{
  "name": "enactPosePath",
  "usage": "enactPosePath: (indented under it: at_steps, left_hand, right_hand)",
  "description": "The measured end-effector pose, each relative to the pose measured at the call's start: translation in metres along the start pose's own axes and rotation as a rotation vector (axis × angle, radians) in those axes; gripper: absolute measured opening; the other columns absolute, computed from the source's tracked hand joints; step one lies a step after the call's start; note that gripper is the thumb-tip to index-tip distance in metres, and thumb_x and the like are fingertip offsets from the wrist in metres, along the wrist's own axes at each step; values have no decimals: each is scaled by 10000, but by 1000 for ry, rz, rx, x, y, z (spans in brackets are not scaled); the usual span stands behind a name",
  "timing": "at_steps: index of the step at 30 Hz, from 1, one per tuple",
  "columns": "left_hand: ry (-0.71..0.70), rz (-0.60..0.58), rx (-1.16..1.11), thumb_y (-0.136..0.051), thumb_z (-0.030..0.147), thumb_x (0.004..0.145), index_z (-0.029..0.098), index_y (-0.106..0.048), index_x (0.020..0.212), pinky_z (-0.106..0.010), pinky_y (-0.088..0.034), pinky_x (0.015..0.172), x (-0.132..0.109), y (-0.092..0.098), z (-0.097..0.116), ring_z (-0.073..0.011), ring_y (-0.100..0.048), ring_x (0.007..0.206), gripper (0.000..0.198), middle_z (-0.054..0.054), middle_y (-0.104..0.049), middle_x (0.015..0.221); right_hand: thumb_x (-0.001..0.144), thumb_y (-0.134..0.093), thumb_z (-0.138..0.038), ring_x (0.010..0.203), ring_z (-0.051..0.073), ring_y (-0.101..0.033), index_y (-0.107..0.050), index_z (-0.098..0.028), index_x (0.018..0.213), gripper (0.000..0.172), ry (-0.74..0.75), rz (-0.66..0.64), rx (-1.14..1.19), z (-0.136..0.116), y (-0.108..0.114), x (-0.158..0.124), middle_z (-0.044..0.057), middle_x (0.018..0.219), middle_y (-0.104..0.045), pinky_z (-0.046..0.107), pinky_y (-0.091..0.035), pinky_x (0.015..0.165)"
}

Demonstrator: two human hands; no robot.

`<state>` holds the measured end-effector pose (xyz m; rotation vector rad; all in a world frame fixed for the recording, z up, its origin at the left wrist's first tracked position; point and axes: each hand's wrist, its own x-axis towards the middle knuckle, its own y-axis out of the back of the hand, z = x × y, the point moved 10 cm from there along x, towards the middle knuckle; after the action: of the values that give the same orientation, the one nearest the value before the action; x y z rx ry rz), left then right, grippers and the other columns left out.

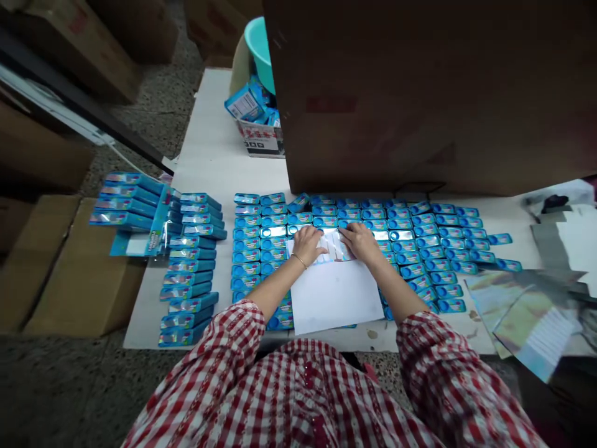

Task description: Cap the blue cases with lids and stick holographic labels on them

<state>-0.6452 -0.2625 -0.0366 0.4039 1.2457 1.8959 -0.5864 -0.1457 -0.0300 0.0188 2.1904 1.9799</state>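
A white sheet of paper (336, 302) lies over rows of small blue boxes (246, 269) on the table. At its far edge is a shiny, silvery strip (332, 246) with pale markings, perhaps stickers. My left hand (306, 246) grips the left part of this strip, fingers curled and thumb pointing right. On the strip's right end, my right hand (362, 242) has its fingertips pinched together. Both hands rest just above the box tops. Some boxes near the hands carry a shiny silvery band on their upper face; the paper hides others.
More blue boxes (189, 267) stand in a column at left, beside a stacked group (125, 202) overhanging the table edge. A large cardboard box (420, 106) blocks the back. A carton (261, 140) holds blue packs near a turquoise basin (259, 50). Shiny sheets (522, 311) lie at right.
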Motion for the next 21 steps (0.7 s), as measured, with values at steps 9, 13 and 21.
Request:
enactPosePath:
  at_steps: [9,13,21]
  left_hand:
    - [44,79,-69,-632,453,752,224,-606,1040,-394,-293,895,0,-4,-7,-258,-420,1071,369,-75,-554,1075]
    - [52,75,-94,-631,456,753,234,-607,1037,-385,-295,888,0,-4,-9,-250,-423,1063,362,-67,-553,1064]
    - [30,110,-128,-624,456,758,222,-600,1049,-389,-291,911,-1,-5,-12,-250,-427,1062,374,-67,-553,1066]
  right_hand:
    - [908,-378,-185,992,236,-490,-612,-150,1147,336,203,92,-46,-18,2,-25,117,1193,-589,344,-393,779]
    - [931,-349,-220,946,222,-512,-633,-161,1111,341,178,156,-57,-11,23,-33,106,1184,-599,338,-399,789]
    - [929,-365,-263,977,265,-497,-554,-140,1243,386,53,55,-75,-16,4,-7,144,1179,-581,368,-400,763]
